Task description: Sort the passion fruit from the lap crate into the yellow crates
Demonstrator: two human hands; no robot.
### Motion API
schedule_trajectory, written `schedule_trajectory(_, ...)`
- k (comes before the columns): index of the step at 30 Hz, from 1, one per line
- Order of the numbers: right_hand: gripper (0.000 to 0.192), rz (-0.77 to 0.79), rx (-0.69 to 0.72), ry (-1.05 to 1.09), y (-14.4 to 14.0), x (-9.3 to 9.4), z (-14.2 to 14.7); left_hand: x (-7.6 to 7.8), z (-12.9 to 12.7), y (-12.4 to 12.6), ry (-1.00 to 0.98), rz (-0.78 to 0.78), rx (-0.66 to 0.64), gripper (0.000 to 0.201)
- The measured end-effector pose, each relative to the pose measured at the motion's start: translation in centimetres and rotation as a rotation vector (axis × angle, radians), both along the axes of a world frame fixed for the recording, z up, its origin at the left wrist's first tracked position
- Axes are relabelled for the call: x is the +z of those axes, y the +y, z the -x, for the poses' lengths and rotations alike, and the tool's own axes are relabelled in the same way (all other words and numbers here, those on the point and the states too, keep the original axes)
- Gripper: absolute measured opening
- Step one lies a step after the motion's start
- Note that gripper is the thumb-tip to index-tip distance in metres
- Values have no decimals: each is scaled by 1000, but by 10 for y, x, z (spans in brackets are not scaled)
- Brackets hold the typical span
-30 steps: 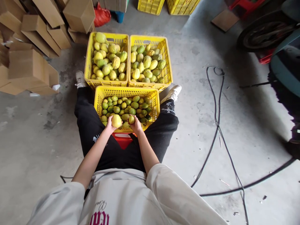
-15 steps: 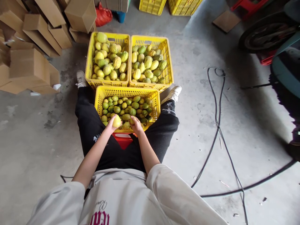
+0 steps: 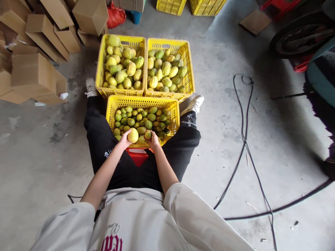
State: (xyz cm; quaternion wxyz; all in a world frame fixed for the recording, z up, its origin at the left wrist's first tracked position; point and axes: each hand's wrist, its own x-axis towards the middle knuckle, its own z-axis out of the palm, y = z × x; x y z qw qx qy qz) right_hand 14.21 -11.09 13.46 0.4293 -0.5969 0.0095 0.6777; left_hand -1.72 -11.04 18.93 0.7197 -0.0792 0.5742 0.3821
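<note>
My left hand is closed around a pale yellow papaya, with the thumb along its upper side. In my right hand is a smaller yellow-green papaya, gripped at its right side. Both hands are over the near edge of the front yellow crate, a short gap apart. Under and beyond them lie many small green and yellowish papayas in that crate. The undersides of both held fruits are hidden.
Two more yellow crates, left and right, hold larger yellow-green papayas behind the front one. Cardboard boxes are piled at the left. A black cable loops across the floor at right, near a wheeled vehicle.
The papaya in my left hand has shifted slightly right and shows more of its round face. My right hand has turned its papaya so that more of it shows.
</note>
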Motion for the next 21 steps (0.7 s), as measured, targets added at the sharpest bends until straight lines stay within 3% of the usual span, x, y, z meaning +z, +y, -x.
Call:
schedule_trajectory(10,27,-117,29,-94,-6,9,0,-7,4,0,-6,67,-1,24)
schedule_trajectory(15,24,-119,19,-130,-7,10,0,-3,3,1,61,63,-1,25)
schedule_trajectory(21,14,-84,4,-92,-6,8,-2,-1,4,1,-22,38,20,25)
